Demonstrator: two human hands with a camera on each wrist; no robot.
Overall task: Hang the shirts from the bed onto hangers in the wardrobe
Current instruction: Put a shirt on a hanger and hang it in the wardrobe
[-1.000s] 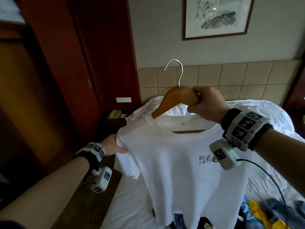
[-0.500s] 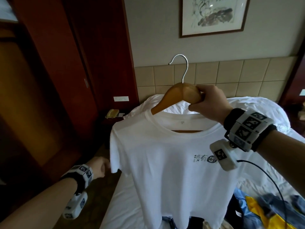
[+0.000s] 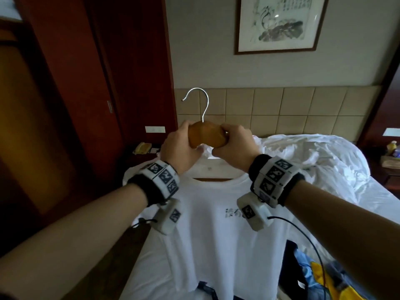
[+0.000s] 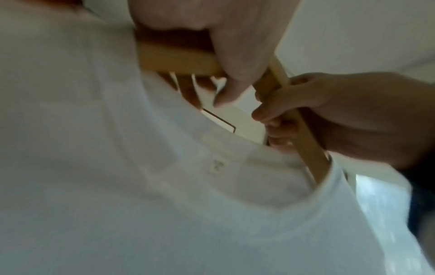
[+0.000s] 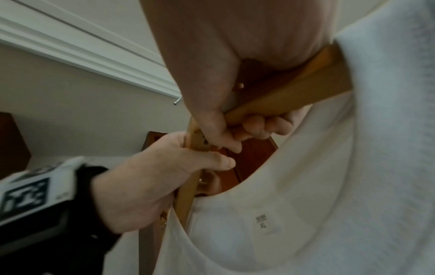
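One wooden hanger [image 3: 206, 137] held up over the bed [image 3: 324, 169], long axis level from left to right, metal hook [image 3: 200, 102] rising straight above the grip and curling open toward the left. Left hand [image 3: 180, 151] clenched round the left shoulder of the hanger, right hand [image 3: 232, 147] clenched round the right shoulder, both close beside the hook's stem. One white shirt [image 3: 216, 245] draped on the hanger, hanging straight down below the grip, collar up, print facing the camera. Heap of coloured clothes [image 3: 313, 273] on the bed, lower right of the grip; count unclear.
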